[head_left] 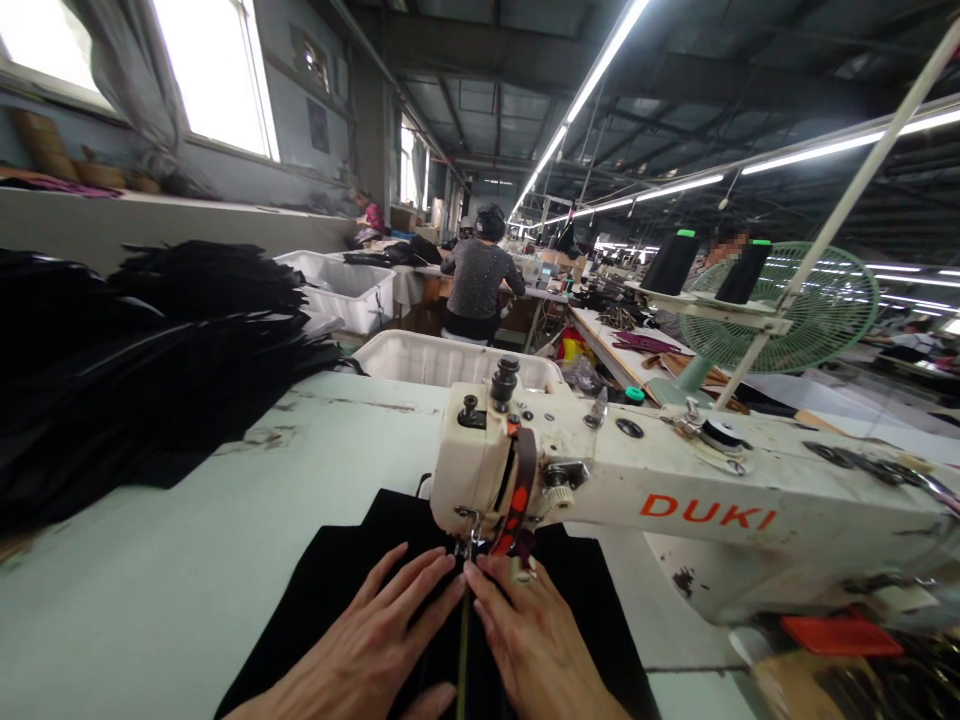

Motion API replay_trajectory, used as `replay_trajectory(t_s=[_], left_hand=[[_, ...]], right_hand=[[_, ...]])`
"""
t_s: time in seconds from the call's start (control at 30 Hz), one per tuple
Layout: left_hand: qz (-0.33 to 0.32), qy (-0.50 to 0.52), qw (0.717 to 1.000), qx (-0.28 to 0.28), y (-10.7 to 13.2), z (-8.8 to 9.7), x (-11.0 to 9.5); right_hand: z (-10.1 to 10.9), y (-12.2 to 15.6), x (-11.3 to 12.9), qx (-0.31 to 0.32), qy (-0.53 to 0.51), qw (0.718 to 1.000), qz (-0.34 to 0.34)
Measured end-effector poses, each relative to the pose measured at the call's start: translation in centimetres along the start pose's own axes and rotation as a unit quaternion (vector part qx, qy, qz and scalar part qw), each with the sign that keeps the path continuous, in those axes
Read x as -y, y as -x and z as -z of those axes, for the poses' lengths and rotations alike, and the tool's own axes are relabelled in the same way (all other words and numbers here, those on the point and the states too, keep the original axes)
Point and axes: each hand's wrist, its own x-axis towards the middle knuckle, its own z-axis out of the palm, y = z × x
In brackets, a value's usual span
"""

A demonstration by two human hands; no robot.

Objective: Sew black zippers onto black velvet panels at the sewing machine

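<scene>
A piece of black fabric lies flat on the pale table under the head of a white sewing machine. My left hand rests palm down on the fabric, fingers stretched toward the needle. My right hand lies flat beside it on the right, fingertips just below the presser foot. A thin seam line runs between the two hands. Neither hand grips anything.
A tall pile of black fabric pieces fills the table's left. White plastic bins stand behind the machine. A green fan and thread cones stand at right. A person in a grey top sits ahead, back turned.
</scene>
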Motion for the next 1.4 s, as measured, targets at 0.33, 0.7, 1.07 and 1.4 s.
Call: replay_trajectory(t_s=[0.33,0.7,1.07,1.4], left_hand=[[0.012,0.018,0.998,0.061,-0.6,-0.4,0.5],[0.015,0.059,0.998,0.033,6.4,2.4,-7.5],[0.129,0.181,0.974,0.039,7.5,1.1,-5.1],[0.065,0.135,0.989,0.007,7.7,1.2,-5.7]], right_hand=[[0.7,-0.5,-0.1,0.057,-0.031,0.998,-0.028],[7.6,5.0,7.0,0.16,-0.159,0.971,-0.077],[8.1,3.5,5.5,0.135,-0.046,0.988,0.068],[8.6,3.0,5.8,0.171,-0.019,0.976,0.136]])
